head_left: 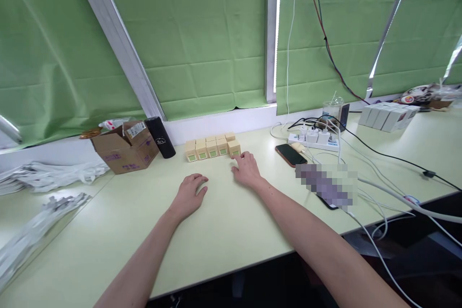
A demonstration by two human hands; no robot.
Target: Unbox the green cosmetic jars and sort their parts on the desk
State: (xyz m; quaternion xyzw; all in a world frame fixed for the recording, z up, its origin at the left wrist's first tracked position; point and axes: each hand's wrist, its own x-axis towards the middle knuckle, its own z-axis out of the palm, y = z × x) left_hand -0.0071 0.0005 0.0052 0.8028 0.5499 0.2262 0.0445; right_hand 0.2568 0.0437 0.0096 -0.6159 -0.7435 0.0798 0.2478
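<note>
Several small cream boxes with green labels stand in a tight row at the back of the pale table [212, 226]. At the right end of the row, a cream box [234, 146] sits slightly forward of another one. My right hand [247, 169] is just in front of it, its fingertips at the lower front of the box, fingers apart and not wrapped round it. Resting on the table in front of the row's left part, my left hand [189, 195] has its fingers loosely curved and thumb apart, with nothing in it.
An open cardboard box [128, 156] and a black cylinder [160, 137] stand at the back left. On the right are a phone [290, 155], a power strip [314, 142], loose cables and white boxes [388, 116]. White straps [39, 231] lie at far left.
</note>
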